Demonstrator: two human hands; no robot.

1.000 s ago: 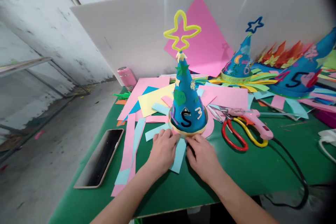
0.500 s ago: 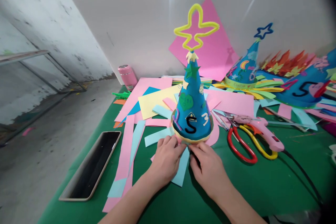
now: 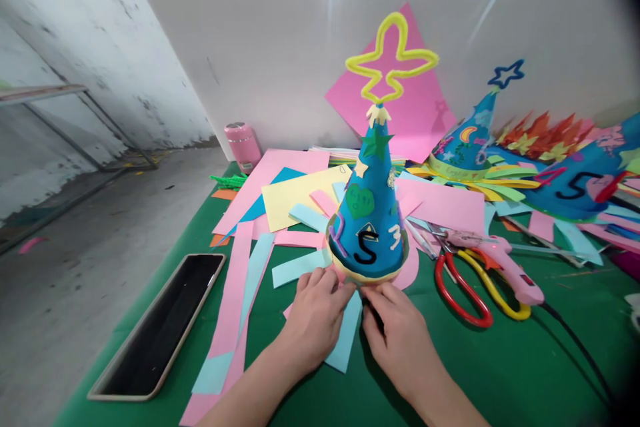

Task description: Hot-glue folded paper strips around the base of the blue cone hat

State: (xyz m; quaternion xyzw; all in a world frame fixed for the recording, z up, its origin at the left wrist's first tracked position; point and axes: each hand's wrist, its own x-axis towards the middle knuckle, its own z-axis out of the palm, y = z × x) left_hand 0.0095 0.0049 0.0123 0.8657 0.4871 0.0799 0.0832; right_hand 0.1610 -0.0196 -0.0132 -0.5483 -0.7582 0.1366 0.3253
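Observation:
A blue cone-shaped paper party hat (image 3: 371, 227) stands in front of me, leaning a little right. It carries a yellow pipe-cleaner shape (image 3: 393, 57), a green heart (image 3: 360, 201), stars and a black S. Pink and light-blue paper strips (image 3: 345, 340) spread from under its cream rim. My left hand (image 3: 316, 317) is closed at the front of the rim, with thumb and fingers pinched on the base. Close beside it, my right hand (image 3: 395, 323) pinches the same edge, index finger and thumb bent. The fingertips are partly hidden beneath the rim.
Scissors (image 3: 467, 287) and a pink hot glue gun (image 3: 510, 267) with a cord lie to the right. A phone (image 3: 163, 327) rests on the left. Pink flask (image 3: 243, 147), paper sheets (image 3: 305, 197) and other decorated hats (image 3: 467, 137) stand or lie farther back, before a white board (image 3: 270, 47).
The hat's top has tipped slightly to the right in view. Both hands stay at its front rim. The camera view has shifted a little.

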